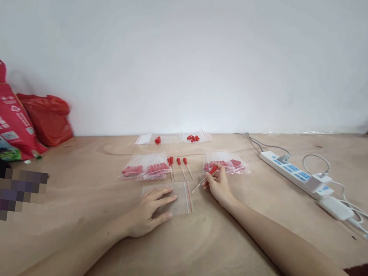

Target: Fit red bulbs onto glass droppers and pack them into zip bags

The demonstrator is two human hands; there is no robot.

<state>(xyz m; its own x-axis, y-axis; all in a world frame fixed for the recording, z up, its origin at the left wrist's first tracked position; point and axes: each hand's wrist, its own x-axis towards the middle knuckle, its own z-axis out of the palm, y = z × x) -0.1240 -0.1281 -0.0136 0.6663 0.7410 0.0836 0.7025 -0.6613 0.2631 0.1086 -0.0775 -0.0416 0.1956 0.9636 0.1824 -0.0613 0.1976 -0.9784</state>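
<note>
My left hand point(152, 208) lies with fingers spread on a clear zip bag point(181, 198) that is flat on the table. Pinched between the fingers of my right hand point(219, 185) is a dropper point(213, 170) with a red bulb, its thin clear tube slanting down to the left toward the bag's red-lined edge. Beyond the bag lie several loose red-bulbed droppers point(186, 162). Filled zip bags point(158, 168) of red-bulbed droppers rest left of them, and more filled bags point(228, 162) lie just behind my right hand.
Red bulbs point(193, 138) and thin clear tubes point(170, 139) lie near the wall. At right are a white power strip point(296, 173), a white adapter point(335, 207) and loose cables. A red printed bag point(1, 109) and a red plastic bag point(46, 115) stand at left.
</note>
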